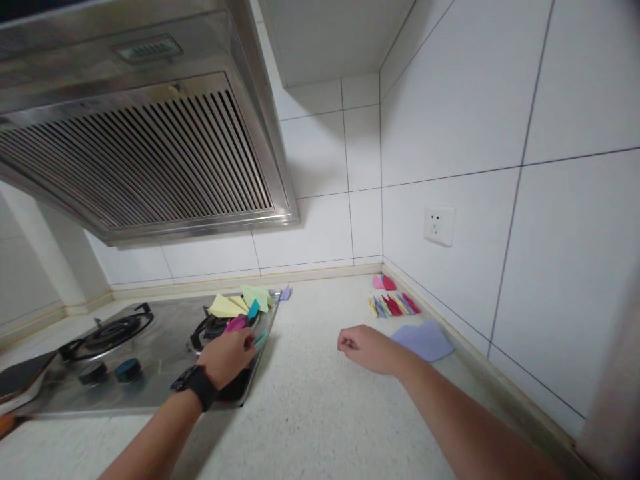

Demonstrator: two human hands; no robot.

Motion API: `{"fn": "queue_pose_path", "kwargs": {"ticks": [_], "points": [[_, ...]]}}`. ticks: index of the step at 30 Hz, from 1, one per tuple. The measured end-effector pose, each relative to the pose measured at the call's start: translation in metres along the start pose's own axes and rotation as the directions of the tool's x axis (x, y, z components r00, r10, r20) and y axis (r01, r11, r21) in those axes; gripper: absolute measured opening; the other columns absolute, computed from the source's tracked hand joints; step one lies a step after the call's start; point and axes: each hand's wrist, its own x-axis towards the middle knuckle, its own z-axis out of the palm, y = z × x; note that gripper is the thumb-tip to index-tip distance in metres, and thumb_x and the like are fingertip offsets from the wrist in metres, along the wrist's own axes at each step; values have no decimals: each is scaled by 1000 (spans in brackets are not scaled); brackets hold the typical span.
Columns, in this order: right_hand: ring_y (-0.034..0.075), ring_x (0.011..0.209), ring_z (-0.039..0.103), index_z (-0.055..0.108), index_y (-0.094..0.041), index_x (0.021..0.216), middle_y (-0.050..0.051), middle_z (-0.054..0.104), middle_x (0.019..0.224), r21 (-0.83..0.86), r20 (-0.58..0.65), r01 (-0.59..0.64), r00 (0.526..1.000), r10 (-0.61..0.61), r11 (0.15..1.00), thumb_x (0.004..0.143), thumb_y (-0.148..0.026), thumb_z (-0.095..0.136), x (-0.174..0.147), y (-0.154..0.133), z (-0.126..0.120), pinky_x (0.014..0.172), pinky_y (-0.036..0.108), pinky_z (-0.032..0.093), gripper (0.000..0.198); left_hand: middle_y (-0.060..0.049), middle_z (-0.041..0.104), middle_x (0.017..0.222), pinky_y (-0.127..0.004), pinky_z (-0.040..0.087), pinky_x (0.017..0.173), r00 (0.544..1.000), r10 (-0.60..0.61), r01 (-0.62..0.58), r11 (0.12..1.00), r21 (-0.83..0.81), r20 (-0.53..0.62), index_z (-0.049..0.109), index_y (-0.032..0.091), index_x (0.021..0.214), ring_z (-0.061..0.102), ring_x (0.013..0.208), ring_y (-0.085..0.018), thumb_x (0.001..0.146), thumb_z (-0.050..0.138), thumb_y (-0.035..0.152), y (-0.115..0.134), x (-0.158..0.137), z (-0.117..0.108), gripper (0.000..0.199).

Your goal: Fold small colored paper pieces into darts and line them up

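Your L hand (pixel 227 357), 7 o'clk, by teal paper (pixel 261 339); can't tell if fingers clamped. R hand (pixel 366 349), 5 o'clk, fingers together.

Pretty sure we're in a kitchen here, folks. Over on the left we've got a big, angled stainless-steel range hood with a slatted grille (pixel 140 163), and right under it a flat silver metal gas stove (pixel 163 363) with black round burners (pixel 120 331) and dark round control knobs (pixel 129 371) along the near side. The speckled off-white desk (pixel 300 407) runs around the stove and right up to the walls. Those are covered in large glossy white tiles with dark grout lines (pixel 450 100), and we can spot a square white plastic power socket (pixel 439 225) on the right-hand one.
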Motion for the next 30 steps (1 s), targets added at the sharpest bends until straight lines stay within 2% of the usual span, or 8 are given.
{"fn": "queue_pose_path", "kwargs": {"ticks": [3,6,10,14,19,22,26,30], "points": [[12,65,54,68,-18,88,1,65,74,93,-29,2,1000,1,996,83,-22,54,1,-8,1,57,22,35,16,-6,70,87,-28,38,67,978,199,-203,977,-59,-65,65,24,93,64,80,-22,84,48,29,43,8,-8,20],[10,61,48,64,-18,97,-1,58,71,232,-145,-4,989,39,973,86,-24,53,2,-16,0,54,20,33,17,-2,69,81,-24,35,60,929,362,-369,905,-214,-71,65,23,91,60,67,-16,85,46,28,88,19,-9,21],[9,59,42,58,-19,97,-5,48,68,326,-245,-1,966,86,946,84,-25,57,6,-14,1,53,19,31,15,-1,66,72,-22,35,59,855,507,-505,762,-405,-110,66,20,88,56,62,-14,85,47,29,124,30,9,21],[9,53,35,57,-18,82,-8,37,58,285,-223,-75,964,143,955,82,-27,57,11,-1,9,48,20,24,9,-1,64,71,-23,37,60,868,470,-468,672,-574,-158,64,18,91,55,62,-14,90,41,31,127,29,36,27],[9,53,36,58,-18,81,-7,40,58,275,-163,-91,977,140,957,83,-29,57,14,1,17,48,20,24,12,-2,64,76,-23,39,64,871,474,-421,578,-700,-132,65,17,92,54,71,-14,89,48,39,117,22,51,28],[9,54,37,57,-18,82,-7,41,60,314,-147,-70,982,121,947,84,-31,57,15,-3,19,50,20,26,14,-1,61,70,-22,38,60,904,416,-339,565,-753,-95,64,16,87,53,66,-14,87,50,41,116,24,55,28],[10,60,42,55,-18,82,-4,45,65,421,-184,-24,977,111,907,87,-36,52,17,-7,23,55,21,32,19,1,58,65,-21,36,55,919,392,-237,478,-846,-36,60,16,82,49,57,-11,86,52,42,116,26,63,28],[12,64,44,53,-18,77,-3,47,66,421,-246,-3,962,117,907,89,-38,48,22,-5,29,58,23,35,24,3,56,61,-20,32,49,923,384,-156,410,-899,15,58,16,83,43,50,-9,86,52,45,116,26,67,30]]}}
